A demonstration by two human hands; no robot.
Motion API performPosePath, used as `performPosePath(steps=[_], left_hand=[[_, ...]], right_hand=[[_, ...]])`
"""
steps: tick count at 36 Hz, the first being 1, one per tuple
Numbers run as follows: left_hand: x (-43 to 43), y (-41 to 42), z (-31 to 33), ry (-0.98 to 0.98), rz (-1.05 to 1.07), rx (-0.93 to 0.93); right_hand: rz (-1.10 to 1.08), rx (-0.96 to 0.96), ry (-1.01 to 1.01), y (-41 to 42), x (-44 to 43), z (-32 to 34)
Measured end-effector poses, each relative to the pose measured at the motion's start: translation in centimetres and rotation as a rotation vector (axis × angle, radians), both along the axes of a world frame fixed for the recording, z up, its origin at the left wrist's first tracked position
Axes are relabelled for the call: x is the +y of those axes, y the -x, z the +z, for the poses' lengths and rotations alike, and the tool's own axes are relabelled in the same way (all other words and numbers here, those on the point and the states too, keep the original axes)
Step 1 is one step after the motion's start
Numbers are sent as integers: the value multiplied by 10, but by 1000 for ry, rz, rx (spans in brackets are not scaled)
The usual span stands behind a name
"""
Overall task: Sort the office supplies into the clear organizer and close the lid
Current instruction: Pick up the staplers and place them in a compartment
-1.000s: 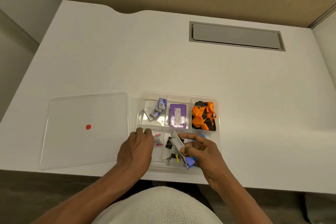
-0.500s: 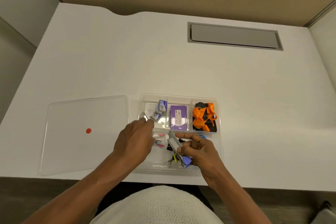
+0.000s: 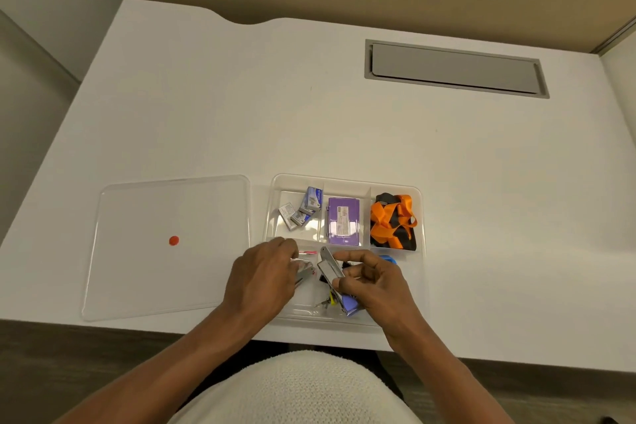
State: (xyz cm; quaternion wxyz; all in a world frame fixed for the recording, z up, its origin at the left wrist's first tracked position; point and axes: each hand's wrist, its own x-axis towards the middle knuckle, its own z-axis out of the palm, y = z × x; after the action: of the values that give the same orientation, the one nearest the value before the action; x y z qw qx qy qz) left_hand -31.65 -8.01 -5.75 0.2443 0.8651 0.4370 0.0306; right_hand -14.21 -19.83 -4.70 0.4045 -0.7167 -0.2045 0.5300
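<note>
Hands work over the organizer's (image 3: pixel 422 217) near compartments on a white worktop (image 3: pixel 481 182). Right hand (image 3: pixel 373 282) fingers grip a stapler (image 3: pixel 332 272), tilted, blue base nearest. Left hand (image 3: pixel 263 273) fingers close on a small silvery item, unclear what. Beyond the fingers: staple boxes (image 3: pixel 303 208), purple case (image 3: pixel 343 221), orange lanyard (image 3: pixel 392 220). Left of the left hand lies the lid (image 3: pixel 137 251), off.

Both forearms are bare, with no sleeves, and a cream, waffle-textured knit garment (image 3: pixel 296 389) covers the torso.
</note>
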Motion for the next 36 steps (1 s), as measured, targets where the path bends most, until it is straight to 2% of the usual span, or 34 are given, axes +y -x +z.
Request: performPosePath(steps=[6, 11, 14, 18, 22, 24, 27, 31, 36], left_hand=[[19, 24, 8, -147, 249, 18], [27, 39, 4, 82, 424, -14], [27, 43, -2, 219, 425, -19], [23, 45, -10, 318, 443, -51], [23, 46, -13, 331, 446, -57], [24, 48, -15, 334, 432, -39], [26, 50, -19, 322, 405, -21], [29, 50, -25, 324, 375, 0], [33, 51, -27, 344, 334, 9]], right_hand=[[82, -112, -13, 15, 10, -11], [183, -227, 12, 35, 25, -8], [228, -394, 24, 51, 36, -10], [306, -667, -67, 75, 41, -18], [450, -839, -147, 90, 37, -23], [526, -1006, -179, 91, 34, -24], [648, -1194, -120, 87, 33, -21], [721, -1300, -112, 80, 33, -23], [632, -1266, -194, 78, 36, -30]])
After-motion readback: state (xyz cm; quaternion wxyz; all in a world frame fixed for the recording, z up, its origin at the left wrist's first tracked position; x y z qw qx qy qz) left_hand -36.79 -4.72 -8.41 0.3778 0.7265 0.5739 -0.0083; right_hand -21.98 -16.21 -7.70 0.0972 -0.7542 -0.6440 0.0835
